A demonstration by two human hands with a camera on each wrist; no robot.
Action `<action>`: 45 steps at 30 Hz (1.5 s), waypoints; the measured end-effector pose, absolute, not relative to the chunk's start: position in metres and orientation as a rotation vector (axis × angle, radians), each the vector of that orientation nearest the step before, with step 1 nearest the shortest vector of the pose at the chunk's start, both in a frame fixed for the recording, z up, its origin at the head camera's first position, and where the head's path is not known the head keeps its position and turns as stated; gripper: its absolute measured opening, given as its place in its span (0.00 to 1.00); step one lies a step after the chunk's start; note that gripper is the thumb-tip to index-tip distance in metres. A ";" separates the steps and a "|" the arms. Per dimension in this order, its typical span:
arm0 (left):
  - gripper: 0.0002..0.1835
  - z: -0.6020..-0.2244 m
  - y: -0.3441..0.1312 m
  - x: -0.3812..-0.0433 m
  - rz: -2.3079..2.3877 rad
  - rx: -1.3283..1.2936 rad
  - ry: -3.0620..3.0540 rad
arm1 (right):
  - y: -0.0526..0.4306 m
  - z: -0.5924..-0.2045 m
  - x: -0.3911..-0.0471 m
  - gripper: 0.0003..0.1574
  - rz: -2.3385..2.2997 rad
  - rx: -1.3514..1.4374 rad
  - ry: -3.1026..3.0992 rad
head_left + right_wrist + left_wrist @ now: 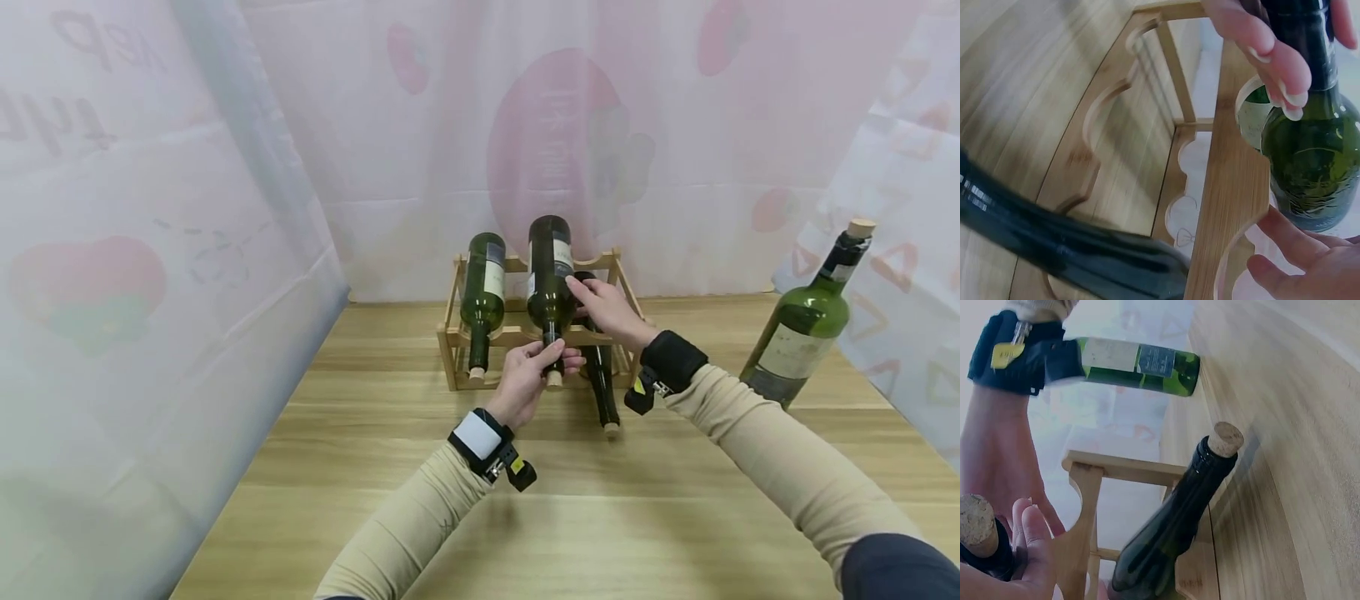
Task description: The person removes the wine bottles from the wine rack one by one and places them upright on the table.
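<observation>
Our left hand [522, 382] has its fingers curled round the neck of the middle bottle [545, 279]. Our right hand [611, 312] is mostly open, with its fingers touching that bottle's side. The middle bottle is at the top of the wooden rack [512, 337], its cork toward us. Another bottle [477, 292] lies to its left, one dark bottle [602, 385] pokes out down low, and a green bottle [798, 333] stands on the counter [360, 433] at the right.

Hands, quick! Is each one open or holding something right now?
Left hand: closed, holding the middle bottle in the rack.
Right hand: open, touching that same bottle.
</observation>
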State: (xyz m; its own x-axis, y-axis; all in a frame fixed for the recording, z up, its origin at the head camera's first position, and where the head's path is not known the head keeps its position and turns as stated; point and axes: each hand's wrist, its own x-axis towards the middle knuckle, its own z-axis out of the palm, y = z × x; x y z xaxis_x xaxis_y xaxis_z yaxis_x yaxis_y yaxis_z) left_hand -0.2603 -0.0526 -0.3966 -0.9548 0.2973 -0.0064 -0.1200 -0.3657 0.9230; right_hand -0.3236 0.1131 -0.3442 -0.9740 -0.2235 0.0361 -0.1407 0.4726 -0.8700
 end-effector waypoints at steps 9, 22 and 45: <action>0.16 -0.390 -0.048 -0.247 2.367 0.271 1.610 | 0.111 -0.341 -0.322 0.48 -1.700 -0.242 2.408; 0.16 -0.385 -0.045 -0.234 2.331 0.247 1.630 | 0.112 -0.348 -0.323 0.43 -1.749 -0.234 2.425; 0.15 -0.372 -0.024 -0.217 2.328 0.256 1.670 | 0.132 -0.338 -0.305 0.41 -1.954 -0.334 2.255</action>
State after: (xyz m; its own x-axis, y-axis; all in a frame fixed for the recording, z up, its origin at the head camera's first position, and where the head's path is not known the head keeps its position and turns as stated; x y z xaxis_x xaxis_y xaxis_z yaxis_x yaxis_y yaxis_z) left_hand -0.2168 -0.0237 -0.3722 -0.9496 0.3133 -0.0106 -0.1104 -0.3026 0.9467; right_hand -0.3049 0.1323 -0.3377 -0.9657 -0.2564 0.0399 -0.0761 0.1325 -0.9883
